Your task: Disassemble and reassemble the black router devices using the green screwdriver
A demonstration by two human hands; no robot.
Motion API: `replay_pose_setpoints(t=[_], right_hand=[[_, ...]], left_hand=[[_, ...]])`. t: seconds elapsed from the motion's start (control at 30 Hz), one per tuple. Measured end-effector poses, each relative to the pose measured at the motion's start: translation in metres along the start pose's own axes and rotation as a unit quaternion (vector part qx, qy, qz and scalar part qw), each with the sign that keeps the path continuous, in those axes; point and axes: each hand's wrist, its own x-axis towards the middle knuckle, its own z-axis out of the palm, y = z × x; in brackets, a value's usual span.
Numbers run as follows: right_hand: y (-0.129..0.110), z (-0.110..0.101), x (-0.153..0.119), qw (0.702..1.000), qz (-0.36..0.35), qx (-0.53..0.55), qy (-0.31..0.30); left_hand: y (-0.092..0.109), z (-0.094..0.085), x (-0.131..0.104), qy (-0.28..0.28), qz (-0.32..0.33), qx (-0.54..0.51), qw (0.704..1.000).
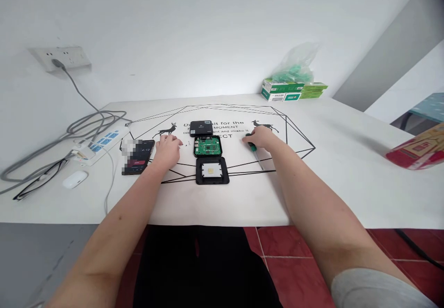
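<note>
My right hand is closed around the green and black handle of a screwdriver, whose thin shaft slants down to the right, close to the mat. Left of centre, my left hand rests on the mat with bent fingers, its fingertips drawn together; whatever they hold is too small to make out. Tiny dark pieces, perhaps screws, lie just right of those fingertips. Between my hands stands an open black case with a green circuit board. A black square cover lies behind it, and a black base with a metal plate in front.
A phone lies beside my left hand. Farther left are a power strip, grey cable, glasses and a white earbud case. Green-and-white boxes stand at the back right; a red package is at far right.
</note>
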Motion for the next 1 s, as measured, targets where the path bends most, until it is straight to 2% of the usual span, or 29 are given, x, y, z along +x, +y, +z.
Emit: replay_pose_setpoints(t=[0.07,0.1,0.2,0.27,0.33,0.4,0.5,0.57,0.63,0.83,1.0], right_hand=[[-0.006,-0.001,-0.004,0.985,-0.011,0.169,0.02],[-0.011,-0.001,-0.007,0.963,-0.034,0.265,0.023],[-0.029,0.006,-0.019,0.852,-0.118,0.51,-0.001],[-0.042,0.018,-0.028,0.807,-0.131,0.575,-0.028],[-0.054,0.036,-0.038,0.791,-0.149,0.591,-0.056],[-0.063,0.056,-0.048,0.796,-0.167,0.576,-0.077],[-0.069,0.079,-0.057,0.852,-0.191,0.482,-0.076],[-0.069,0.086,-0.059,0.883,-0.204,0.418,-0.064],[-0.069,0.088,-0.06,0.898,-0.212,0.382,-0.061],[-0.07,0.083,-0.061,0.899,-0.207,0.381,-0.051],[-0.072,0.075,-0.062,0.853,-0.179,0.486,-0.061]], left_hand=[[0.0,0.0,0.0,0.007,-0.003,-0.01,1.0],[0.0,0.0,0.0,0.012,-0.005,-0.015,1.0],[0.0,0.0,0.001,0.021,-0.008,-0.025,0.999],[0.001,0.0,0.001,0.019,-0.008,-0.028,0.999],[0.001,0.0,0.002,0.015,-0.011,-0.029,0.999],[0.002,0.0,0.002,0.012,-0.015,-0.029,0.999],[0.001,0.0,0.002,0.009,-0.019,-0.026,0.999],[0.001,0.0,0.002,0.01,-0.018,-0.023,1.0],[0.001,0.0,0.002,0.012,-0.015,-0.022,1.0],[0.003,-0.001,0.003,-0.002,-0.019,-0.018,1.0],[0.004,-0.002,0.005,-0.025,-0.014,-0.058,0.998]])
